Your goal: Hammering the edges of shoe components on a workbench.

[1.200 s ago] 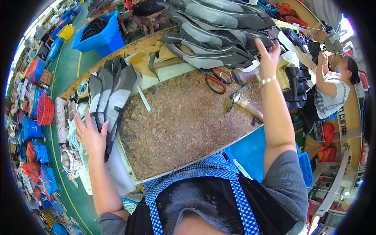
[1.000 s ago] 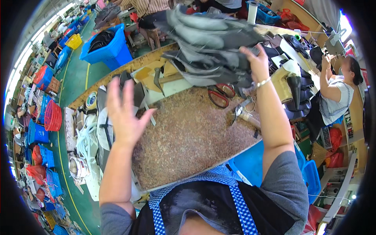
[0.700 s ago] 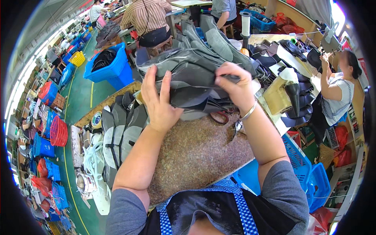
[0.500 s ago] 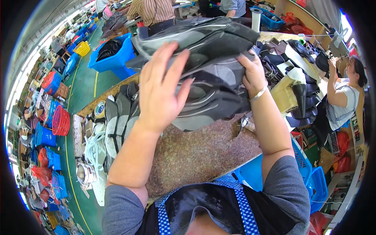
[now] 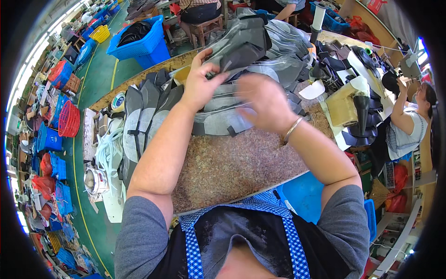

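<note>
My left hand (image 5: 200,83) grips the top of a stack of grey and black shoe upper pieces (image 5: 241,46) held above the speckled brown work board (image 5: 241,162). More grey pieces (image 5: 223,123) hang from the stack below both hands. My right hand (image 5: 262,104) is blurred, fingers spread, over the lower grey pieces; whether it grips them is unclear. A row of grey and black pieces (image 5: 141,116) lies fanned out on the bench to the left.
White cords and a tape roll (image 5: 100,179) lie at the bench's left edge. A blue basket (image 5: 141,42) stands on the green floor beyond. Black shoe parts and a cardboard box (image 5: 346,104) sit to the right, where another person (image 5: 404,125) works.
Both hands went to the far pile of grey pieces, lifted a stack toward me, and now hold it over the board. The right hand is moving down across the lower pieces.
</note>
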The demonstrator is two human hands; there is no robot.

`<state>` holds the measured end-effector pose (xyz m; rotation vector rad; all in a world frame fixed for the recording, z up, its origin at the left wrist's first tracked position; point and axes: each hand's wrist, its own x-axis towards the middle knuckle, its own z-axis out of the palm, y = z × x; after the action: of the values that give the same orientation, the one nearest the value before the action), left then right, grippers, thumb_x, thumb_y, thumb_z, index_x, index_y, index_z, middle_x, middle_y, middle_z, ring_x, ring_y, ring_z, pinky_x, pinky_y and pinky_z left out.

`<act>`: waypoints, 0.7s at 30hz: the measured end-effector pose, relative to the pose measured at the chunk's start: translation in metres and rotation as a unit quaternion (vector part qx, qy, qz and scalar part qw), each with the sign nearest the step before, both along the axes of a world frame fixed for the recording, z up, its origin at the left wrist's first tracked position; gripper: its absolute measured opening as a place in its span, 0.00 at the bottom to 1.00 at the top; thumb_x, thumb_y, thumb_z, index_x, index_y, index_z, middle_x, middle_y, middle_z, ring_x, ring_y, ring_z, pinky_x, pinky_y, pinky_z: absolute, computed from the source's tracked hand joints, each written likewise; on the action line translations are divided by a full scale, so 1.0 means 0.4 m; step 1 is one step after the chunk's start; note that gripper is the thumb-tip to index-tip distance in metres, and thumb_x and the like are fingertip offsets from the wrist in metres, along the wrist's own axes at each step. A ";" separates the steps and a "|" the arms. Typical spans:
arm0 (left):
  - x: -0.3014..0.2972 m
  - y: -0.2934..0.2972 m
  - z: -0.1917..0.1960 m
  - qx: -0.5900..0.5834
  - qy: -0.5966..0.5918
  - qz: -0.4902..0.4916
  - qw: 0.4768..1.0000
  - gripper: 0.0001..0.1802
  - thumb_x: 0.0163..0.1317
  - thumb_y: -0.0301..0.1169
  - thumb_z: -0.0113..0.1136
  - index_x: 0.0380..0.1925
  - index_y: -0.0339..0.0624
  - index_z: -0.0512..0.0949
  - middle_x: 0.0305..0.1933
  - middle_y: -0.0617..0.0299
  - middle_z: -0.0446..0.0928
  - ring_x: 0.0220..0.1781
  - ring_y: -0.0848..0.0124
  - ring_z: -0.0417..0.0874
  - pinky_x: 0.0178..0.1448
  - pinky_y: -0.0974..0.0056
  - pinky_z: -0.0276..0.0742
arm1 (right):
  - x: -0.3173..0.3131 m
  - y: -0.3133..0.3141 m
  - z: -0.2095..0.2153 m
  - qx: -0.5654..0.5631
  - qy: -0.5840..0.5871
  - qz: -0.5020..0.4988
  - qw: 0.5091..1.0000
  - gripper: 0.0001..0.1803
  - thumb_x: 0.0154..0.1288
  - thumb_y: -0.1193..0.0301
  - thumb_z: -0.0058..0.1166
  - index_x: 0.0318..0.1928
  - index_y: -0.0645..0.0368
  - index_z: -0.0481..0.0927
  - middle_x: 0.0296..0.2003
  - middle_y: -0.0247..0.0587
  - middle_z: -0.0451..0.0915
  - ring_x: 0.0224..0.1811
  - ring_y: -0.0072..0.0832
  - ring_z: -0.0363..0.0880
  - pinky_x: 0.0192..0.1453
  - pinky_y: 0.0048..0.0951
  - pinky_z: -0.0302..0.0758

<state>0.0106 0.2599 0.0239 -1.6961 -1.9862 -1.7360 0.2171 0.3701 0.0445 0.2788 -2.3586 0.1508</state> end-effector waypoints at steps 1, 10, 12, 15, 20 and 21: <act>-0.004 0.002 0.011 0.022 -0.106 -0.055 0.993 0.09 0.54 0.27 0.72 0.30 0.38 0.79 0.71 0.49 0.62 0.72 0.58 0.65 0.73 0.58 0.58 | 0.012 -0.034 -0.012 0.110 -0.054 0.004 0.993 0.19 0.57 0.65 0.63 0.50 0.55 0.78 0.57 0.44 0.75 0.64 0.41 0.71 0.69 0.46 0.67; -0.098 -0.116 0.202 0.272 -0.289 -0.052 0.917 0.10 0.62 0.17 0.59 0.42 0.40 0.78 0.60 0.57 0.77 0.60 0.68 0.77 0.66 0.63 0.69 | -0.072 0.057 -0.115 0.016 -0.059 -0.087 0.994 0.16 0.65 0.64 0.57 0.51 0.53 0.77 0.65 0.42 0.71 0.71 0.38 0.65 0.72 0.45 0.62; -0.082 -0.158 0.295 0.265 -0.220 -0.028 0.938 0.09 0.61 0.18 0.62 0.41 0.41 0.78 0.56 0.58 0.79 0.57 0.71 0.77 0.62 0.67 0.70 | -0.076 0.065 -0.114 0.003 -0.063 -0.088 0.994 0.16 0.64 0.65 0.58 0.51 0.54 0.77 0.65 0.43 0.72 0.70 0.39 0.66 0.72 0.45 0.62; 0.000 -0.233 0.398 0.153 -0.002 0.042 0.987 0.12 0.61 0.18 0.62 0.44 0.41 0.77 0.56 0.58 0.79 0.57 0.73 0.77 0.63 0.68 0.69 | -0.056 0.083 -0.111 -0.085 -0.043 -0.080 0.992 0.16 0.63 0.69 0.60 0.51 0.55 0.77 0.62 0.44 0.74 0.67 0.41 0.69 0.69 0.43 0.66; 0.154 -0.219 0.314 -0.049 0.312 -0.044 0.948 0.10 0.57 0.21 0.58 0.40 0.40 0.76 0.60 0.48 0.74 0.62 0.51 0.75 0.67 0.53 0.69 | -0.027 0.113 -0.037 -0.440 0.167 -0.154 0.869 0.08 0.68 0.76 0.57 0.46 0.61 0.77 0.41 0.38 0.84 0.41 0.24 0.82 0.49 0.24 0.78; 0.176 -0.192 0.219 -0.085 0.287 -0.094 0.950 0.09 0.56 0.22 0.57 0.39 0.39 0.76 0.62 0.45 0.73 0.63 0.46 0.74 0.68 0.49 0.68 | -0.034 0.157 -0.039 -0.533 0.225 -0.086 0.811 0.06 0.70 0.75 0.56 0.45 0.63 0.76 0.38 0.36 0.83 0.39 0.20 0.81 0.47 0.22 0.77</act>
<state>0.0810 0.1830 0.1117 -2.1818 -1.7781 -0.9453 0.2035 0.4328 0.0289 -0.4114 -1.5032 1.1300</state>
